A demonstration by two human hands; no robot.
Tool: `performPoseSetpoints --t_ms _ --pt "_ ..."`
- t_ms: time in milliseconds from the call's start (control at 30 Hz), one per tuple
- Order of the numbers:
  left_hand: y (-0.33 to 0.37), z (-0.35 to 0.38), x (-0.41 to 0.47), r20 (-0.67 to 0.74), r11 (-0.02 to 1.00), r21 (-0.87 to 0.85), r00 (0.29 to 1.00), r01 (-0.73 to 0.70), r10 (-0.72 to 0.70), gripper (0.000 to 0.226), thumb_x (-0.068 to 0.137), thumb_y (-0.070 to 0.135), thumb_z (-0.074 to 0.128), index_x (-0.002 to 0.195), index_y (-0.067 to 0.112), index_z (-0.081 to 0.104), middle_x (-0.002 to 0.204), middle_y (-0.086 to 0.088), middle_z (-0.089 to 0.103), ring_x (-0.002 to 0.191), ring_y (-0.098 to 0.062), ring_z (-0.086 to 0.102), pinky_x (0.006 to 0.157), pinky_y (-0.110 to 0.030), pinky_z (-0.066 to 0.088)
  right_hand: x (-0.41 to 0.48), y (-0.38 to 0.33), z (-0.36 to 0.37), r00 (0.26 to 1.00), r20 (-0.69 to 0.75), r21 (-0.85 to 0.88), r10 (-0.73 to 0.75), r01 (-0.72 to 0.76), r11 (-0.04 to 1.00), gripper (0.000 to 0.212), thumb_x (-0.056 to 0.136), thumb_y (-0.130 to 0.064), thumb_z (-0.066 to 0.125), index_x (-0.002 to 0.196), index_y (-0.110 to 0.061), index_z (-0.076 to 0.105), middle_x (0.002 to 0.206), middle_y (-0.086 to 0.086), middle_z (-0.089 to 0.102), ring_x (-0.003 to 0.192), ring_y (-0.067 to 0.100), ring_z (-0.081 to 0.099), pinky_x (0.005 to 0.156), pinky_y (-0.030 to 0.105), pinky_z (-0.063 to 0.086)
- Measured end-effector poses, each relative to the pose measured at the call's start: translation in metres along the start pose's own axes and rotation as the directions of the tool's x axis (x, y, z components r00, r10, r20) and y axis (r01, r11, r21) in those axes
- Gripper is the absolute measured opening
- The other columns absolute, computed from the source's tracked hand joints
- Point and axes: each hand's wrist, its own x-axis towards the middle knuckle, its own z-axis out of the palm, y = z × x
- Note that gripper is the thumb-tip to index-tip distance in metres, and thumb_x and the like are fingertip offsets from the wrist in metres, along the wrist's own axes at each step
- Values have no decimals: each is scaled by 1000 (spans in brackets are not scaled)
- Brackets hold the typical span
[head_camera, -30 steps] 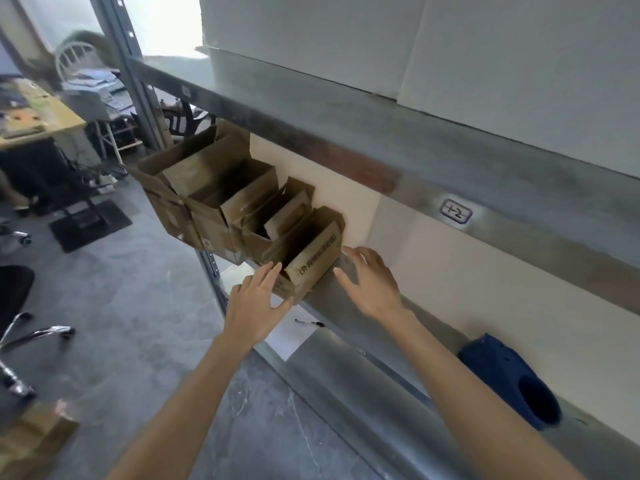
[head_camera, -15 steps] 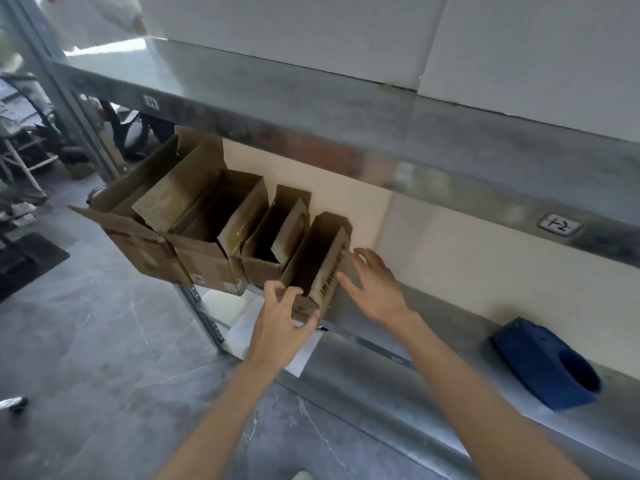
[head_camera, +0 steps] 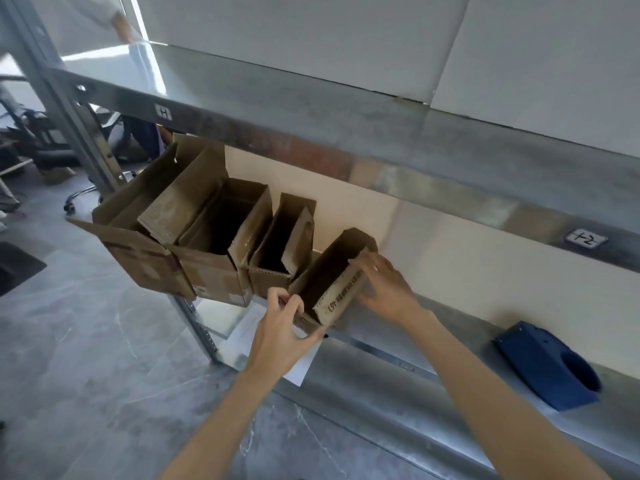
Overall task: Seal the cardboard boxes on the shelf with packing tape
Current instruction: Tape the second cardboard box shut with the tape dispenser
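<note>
Head view: left hand (head_camera: 280, 337) pinches the near corner of the smallest cardboard box (head_camera: 341, 299). Right hand (head_camera: 388, 289) lies flat-fingered against its side flap, likely steadying it to draw it clear of the open boxes (head_camera: 214, 237) on the shelf (head_camera: 374, 344).

1. A grey, stone-patterned floor (head_camera: 86, 358) fills the lower left.
2. A metal shelf rack (head_camera: 381, 133) crosses the view, with its upright post (head_camera: 65, 109) at the left.
3. A cream wall panel (head_camera: 485, 271) backs the lower level, and white panels (head_camera: 311, 36) stand above.
4. Daylight glares off the upper level's left end.
5. A chair base (head_camera: 81, 199) sits beyond the post.
</note>
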Motion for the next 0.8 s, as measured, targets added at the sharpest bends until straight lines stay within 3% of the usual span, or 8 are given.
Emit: performPoseSetpoints --t_ms 100,233,333,433,500,633,767,800 --pt "-9 -4 0 27 1000 -18 1000 -1 1 48 68 59 69 83 20 47 106 8 34 70 -16 54 59 -34 54 9 -1 4 1000 19 33 -12 12 999 67 90 -27 65 149 -30 34 160 -3 22 148 21 15 118 43 27" --pt "-18 -10 6 61 1000 -20 998 0 1 46 69 49 78 88 21 47 108 12 35 75 -14 54 64 -38 54 16 5 8 997 67 -3 -24 24 1000 55 89 -39 63 140 -30 46 146 -3 44 142 18 29 120 42 18" --pt "-20 -8 9 50 999 -26 999 -19 20 47 70 46 81 95 22 50 116 13 36 84 -10 55 68 -34 55 13 9 11 995 98 -24 -8 10 1000 37 91 -45 58 126 -32 55 122 -10 56 123 14 46 116 42 20" --pt "-18 -2 11 26 998 -40 999 -42 43 49 70 43 82 102 22 52 128 14 34 92 -6 55 71 -22 54 7 13 11 995 102 -18 -4 6 1000 26 93 -46 56 116 -33 58 105 -14 53 110 13 49 107 41 27" --pt "-16 1 12 18 997 -53 999 -48 49 49 70 42 83 103 23 52 133 12 33 93 -5 54 69 -15 50 2 16 10 996 93 -23 10 -8 1000 24 93 -46 56 112 -32 60 103 -13 54 107 13 48 102 39 29" --pt "-8 9 17 44 992 -100 995 -80 85 48 72 36 84 106 22 53 137 11 32 95 -8 57 72 -25 56 -14 27 6 996 64 -38 57 -54 998 24 93 -48 56 109 -31 60 102 -12 56 105 13 48 98 36 30" --pt "4 23 29 98 980 -147 984 -135 150 49 76 32 83 113 22 53 142 12 29 106 -1 51 79 0 41 -37 41 0 994 8 -49 111 -110 993 27 93 -48 57 110 -27 61 105 -9 59 104 14 51 84 30 30" --pt "8 27 33 106 977 -153 980 -149 166 49 77 32 82 115 21 53 143 11 29 108 -2 50 83 1 38 -43 44 -2 992 -7 -49 130 -130 990 27 93 -47 58 110 -27 61 107 -9 59 104 14 51 82 30 30"
